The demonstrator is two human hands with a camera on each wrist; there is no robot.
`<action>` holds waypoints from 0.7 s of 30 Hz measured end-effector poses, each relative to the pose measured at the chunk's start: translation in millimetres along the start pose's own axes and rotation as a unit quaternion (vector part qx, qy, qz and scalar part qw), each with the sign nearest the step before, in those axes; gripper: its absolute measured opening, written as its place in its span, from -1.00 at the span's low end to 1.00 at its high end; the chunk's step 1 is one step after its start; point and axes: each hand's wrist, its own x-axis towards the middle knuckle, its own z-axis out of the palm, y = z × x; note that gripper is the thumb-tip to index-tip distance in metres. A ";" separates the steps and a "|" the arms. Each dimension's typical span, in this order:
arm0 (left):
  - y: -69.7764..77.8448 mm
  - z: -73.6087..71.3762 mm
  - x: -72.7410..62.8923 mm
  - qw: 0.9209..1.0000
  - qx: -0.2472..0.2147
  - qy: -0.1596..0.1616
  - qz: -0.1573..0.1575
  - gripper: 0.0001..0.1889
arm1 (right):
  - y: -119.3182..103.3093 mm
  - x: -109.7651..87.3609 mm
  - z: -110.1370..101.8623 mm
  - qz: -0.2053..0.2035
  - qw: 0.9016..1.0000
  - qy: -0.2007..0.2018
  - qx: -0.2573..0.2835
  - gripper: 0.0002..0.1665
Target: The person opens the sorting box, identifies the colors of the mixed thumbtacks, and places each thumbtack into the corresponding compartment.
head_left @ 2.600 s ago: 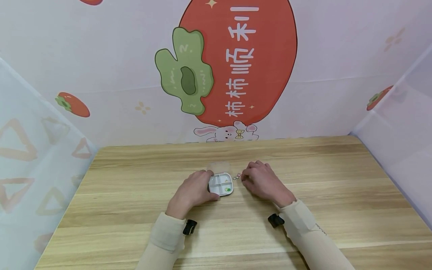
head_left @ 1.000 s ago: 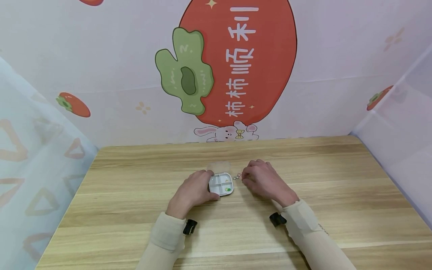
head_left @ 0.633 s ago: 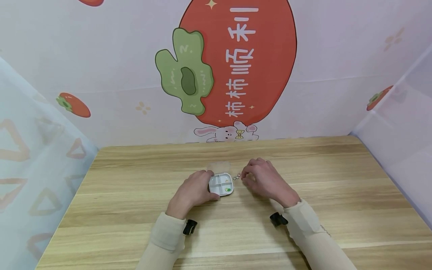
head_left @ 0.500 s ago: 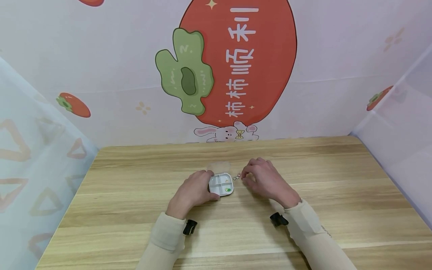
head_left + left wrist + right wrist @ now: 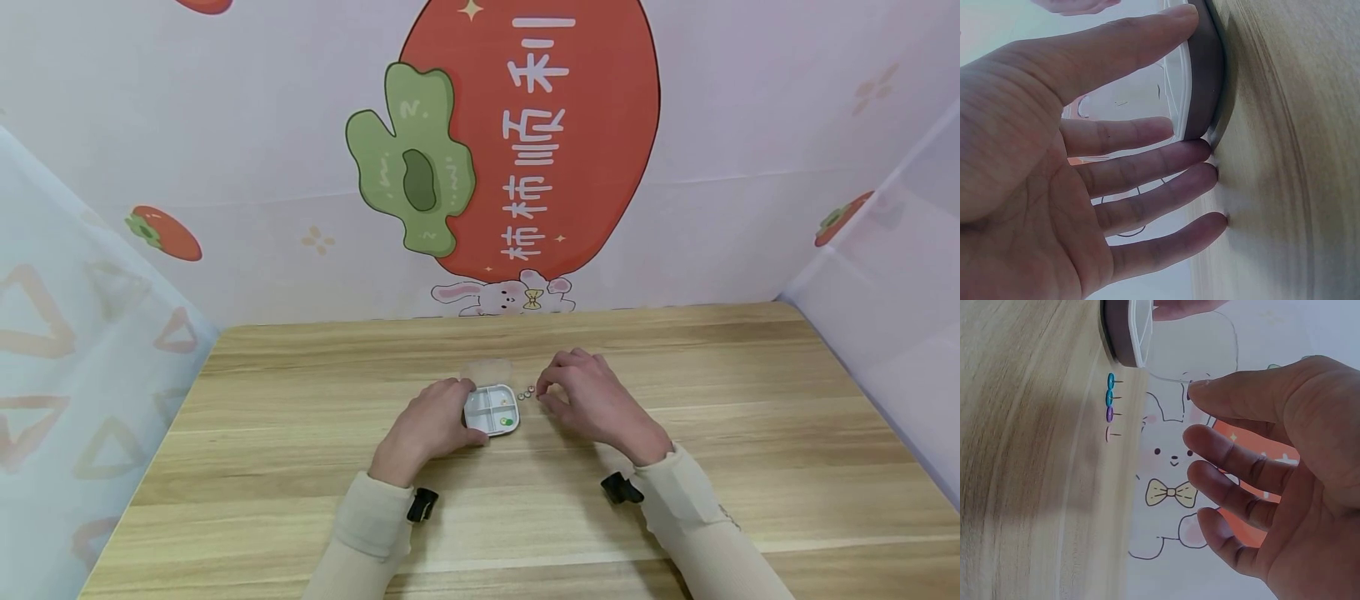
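Observation:
My left hand (image 5: pixel 427 421) holds a small white pill box (image 5: pixel 491 410) on the table, thumb at its near edge and forefinger at the far edge. The box stands open, with green pieces (image 5: pixel 507 422) and a tiny orange one (image 5: pixel 504 402) in its right-hand compartments. Right of it, several thumbtacks (image 5: pixel 1110 398) lie in a short row, points up: blue, purple and pink. Close beside this row is my right hand (image 5: pixel 588 400), thumb and forefinger tips together, other fingers loosely curved. The thumb (image 5: pixel 1247 394) hides the forefinger's tip, and I cannot tell whether they pinch anything.
The box's clear lid (image 5: pixel 486 369) reaches back from its far edge. Wood-grained tabletop (image 5: pixel 510 533) surrounds both hands. A printed cloth (image 5: pixel 262 125) with a large red persimmon hangs along the back, and pale cloth walls stand at the sides.
My right hand has shifted very slightly back and to the right, so its wrist sits a little farther right. The left hand and the pill box have stayed in place.

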 end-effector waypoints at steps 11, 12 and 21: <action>-1.0 0.7 0.1 1.000 0.002 0.002 0.005 -0.32 | 0.4 -0.1 0.0 -0.005 1.000 -0.003 0.017 -0.91; -1.0 0.7 0.0 1.000 0.001 0.002 0.005 -0.32 | 0.6 0.3 -0.1 -0.006 1.000 -0.004 0.023 -0.91; -1.0 0.7 0.0 1.000 -0.001 0.001 0.006 -0.34 | 2.5 1.6 -4.2 -0.017 0.992 -0.019 0.120 -0.91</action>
